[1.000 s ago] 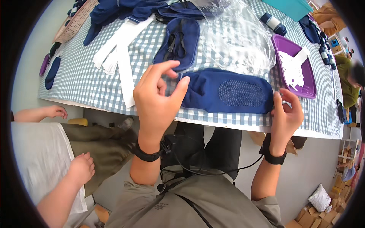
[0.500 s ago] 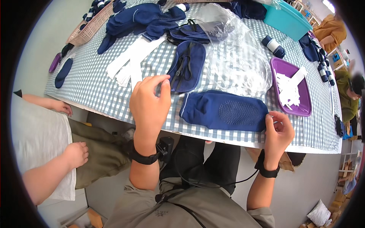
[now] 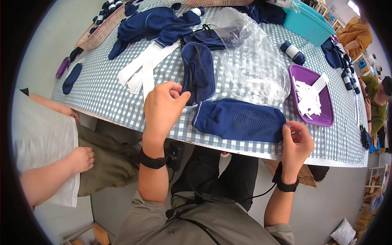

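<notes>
Seeing my right hand [image 3: 298, 141] pinching the navy dotted-sole sock [image 3: 241, 120] by its end; left hand [image 3: 163, 108] curled at the navy strapped pad [image 3: 200, 73], can't tell if gripping.

Bright, even indoor lt; wht glare streaks on clear plastic [image 3: 261, 61]. Blown-out patch [image 3: 353, 6] top R. Shadow under counter [image 3: 108, 83], edge bowed by fisheye. Corners blk; far-R bkgd soft, mid-view fairly sharp.
</notes>
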A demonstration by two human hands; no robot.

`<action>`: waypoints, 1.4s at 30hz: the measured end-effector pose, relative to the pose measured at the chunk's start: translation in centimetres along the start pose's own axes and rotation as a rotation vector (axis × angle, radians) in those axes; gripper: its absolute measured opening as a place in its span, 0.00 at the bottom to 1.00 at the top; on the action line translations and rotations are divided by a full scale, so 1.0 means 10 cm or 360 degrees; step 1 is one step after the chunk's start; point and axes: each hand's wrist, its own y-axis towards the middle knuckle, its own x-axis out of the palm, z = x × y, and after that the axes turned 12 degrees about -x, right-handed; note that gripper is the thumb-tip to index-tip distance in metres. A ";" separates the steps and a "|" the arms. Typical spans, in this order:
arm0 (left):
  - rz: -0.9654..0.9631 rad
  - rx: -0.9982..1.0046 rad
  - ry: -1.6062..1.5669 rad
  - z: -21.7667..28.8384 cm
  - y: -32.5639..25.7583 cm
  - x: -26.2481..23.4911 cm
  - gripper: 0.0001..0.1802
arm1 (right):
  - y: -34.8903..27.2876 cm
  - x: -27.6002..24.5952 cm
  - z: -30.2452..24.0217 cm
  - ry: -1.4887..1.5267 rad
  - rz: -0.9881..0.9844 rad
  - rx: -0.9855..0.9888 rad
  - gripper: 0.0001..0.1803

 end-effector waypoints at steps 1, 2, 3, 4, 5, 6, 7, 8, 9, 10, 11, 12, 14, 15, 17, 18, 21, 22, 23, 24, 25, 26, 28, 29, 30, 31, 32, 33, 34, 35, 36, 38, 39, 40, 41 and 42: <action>0.0002 -0.0003 -0.0001 -0.02 -0.01 0.00 0.18 | 0.00 0.00 0.00 0.0001 -0.0003 -0.0002 0.04; 0.0043 0.0042 -0.0083 -0.04 -0.03 0.00 0.16 | -0.01 0.01 -0.01 0.0010 -0.0001 0.0000 0.04; 0.0084 0.0087 -0.0164 -0.07 -0.05 0.00 0.14 | -0.01 0.01 -0.01 0.0018 0.0000 0.0001 0.04; 0.0089 0.0083 -0.0166 -0.10 -0.06 -0.01 0.14 | -0.02 0.01 -0.02 0.0021 -0.0004 -0.0003 0.04; 0.0101 0.0101 -0.0335 -0.14 -0.08 -0.02 0.12 | -0.02 0.02 -0.01 0.0030 -0.0006 -0.0001 0.04; 0.0113 0.0118 -0.0504 -0.17 -0.11 -0.04 0.11 | -0.03 0.02 -0.01 0.0040 -0.0009 0.0002 0.04; 0.0109 0.0114 -0.0507 -0.19 -0.14 -0.05 0.11 | -0.03 0.01 -0.01 0.0034 -0.0011 0.0001 0.04; 0.0042 0.0087 -0.0705 -0.22 -0.17 -0.05 0.11 | -0.03 0.00 0.00 0.0026 -0.0013 0.0012 0.04; -0.0025 0.0057 -0.0902 -0.25 -0.21 -0.06 0.10 | -0.03 -0.01 0.00 0.0018 -0.0016 0.0023 0.04; -0.0025 0.0048 -0.0903 -0.26 -0.27 -0.08 0.10 | -0.03 -0.01 -0.01 0.0015 -0.0024 0.0025 0.04; -0.0099 0.0005 -0.1035 -0.24 -0.35 -0.12 0.10 | -0.03 -0.01 -0.03 0.0079 0.0022 0.0068 0.04; -0.0174 -0.0038 -0.1167 -0.24 -0.43 -0.16 0.09 | -0.04 -0.02 -0.05 0.0142 0.0068 0.0112 0.05; -0.0196 -0.0063 -0.1245 -0.25 -0.56 -0.24 0.08 | -0.11 -0.04 -0.16 0.0143 0.0141 0.0044 0.05; -0.0223 -0.0080 -0.1322 -0.26 -0.63 -0.27 0.08 | -0.17 -0.06 -0.23 0.0144 0.0224 -0.0023 0.05; -0.0275 -0.0093 -0.1358 -0.25 -0.80 -0.32 0.07 | -0.31 -0.03 -0.52 0.0261 0.0067 -0.0227 0.07; -0.0327 -0.0097 -0.1393 -0.25 -0.88 -0.32 0.06 | -0.35 0.00 -0.69 0.0363 -0.0078 -0.0239 0.08; -0.0381 -0.0094 -0.1506 -0.30 -1.08 -0.35 0.04 | -0.34 0.27 -1.00 0.0421 -0.0423 -0.0612 0.36; -0.0434 -0.0103 -0.1545 -0.32 -1.13 -0.37 0.03 | -0.32 0.37 -1.04 0.0303 -0.0516 -0.0680 0.40; -0.0444 -0.0116 -0.1545 -0.33 -1.19 -0.37 0.03 | -0.30 0.46 -1.07 0.0328 -0.0556 -0.0726 0.40; -0.0502 -0.0142 -0.1570 -0.34 -1.25 -0.37 0.03 | -0.28 0.51 -1.10 0.0274 -0.0627 -0.0769 0.39; -0.0555 -0.0165 -0.1599 -0.36 -1.28 -0.36 0.04 | -0.29 0.55 -1.11 0.0221 -0.0698 -0.0818 0.38; -0.0606 -0.0162 -0.1607 -0.40 -1.30 -0.34 0.04 | -0.31 0.58 -1.12 0.0216 -0.0708 -0.0814 0.38; -0.0645 -0.0173 -0.1633 -0.46 -1.35 -0.34 0.04 | -0.37 0.62 -1.15 -0.0022 -0.0503 -0.0807 0.35; -0.0682 -0.0171 -0.1655 -0.49 -1.38 -0.34 0.04 | -0.40 0.65 -1.16 0.0000 -0.0402 -0.0754 0.31; -0.0714 -0.0168 -0.1712 -0.54 -1.40 -0.31 0.05 | -0.44 0.67 -1.13 -0.0016 -0.0391 -0.0719 0.28; -0.0716 -0.0187 -0.1715 -0.59 -1.42 -0.29 0.05 | -0.49 0.68 -1.08 -0.0039 -0.0377 -0.0681 0.24; -0.0790 -0.0170 -0.1699 -0.64 -1.43 -0.27 0.06 | -0.52 0.69 -1.05 -0.0045 -0.0392 -0.0673 0.24; -0.0866 -0.0151 -0.1682 -0.67 -1.44 -0.26 0.07 | -0.56 0.69 -1.02 0.0059 -0.0548 -0.0595 0.20; -0.0873 -0.0164 -0.1685 -0.69 -1.44 -0.26 0.07 | -0.58 0.69 -1.00 0.0164 -0.0699 -0.0513 0.16; -0.0892 -0.0148 -0.1709 -0.70 -1.45 -0.26 0.08 | -0.62 0.70 -0.98 0.0156 -0.0707 -0.0504 0.16; -0.0911 -0.0131 -0.1733 -0.72 -1.45 -0.27 0.10 | -0.67 0.71 -0.95 0.0451 -0.0725 -0.0300 0.14; -0.0923 -0.0130 -0.1759 -0.74 -1.43 -0.25 0.13 | -0.71 0.68 -0.92 0.0887 -0.0834 -0.0026 0.12; -0.0960 -0.0127 -0.1918 -0.74 -1.40 -0.23 0.16 | -0.73 0.66 -0.94 0.0886 -0.0844 -0.0016 0.12; -0.0998 -0.0125 -0.2076 -0.76 -1.38 -0.20 0.19 | -0.75 0.64 -0.97 0.0956 -0.0984 0.0148 0.12; -0.0997 -0.0144 -0.2076 -0.80 -1.37 -0.20 0.19 | -0.78 0.62 -1.00 0.1026 -0.1122 0.0315 0.12; -0.1046 -0.0148 -0.1949 -0.86 -1.36 -0.20 0.19 | -0.80 0.60 -0.99 0.0979 -0.1216 0.0340 0.11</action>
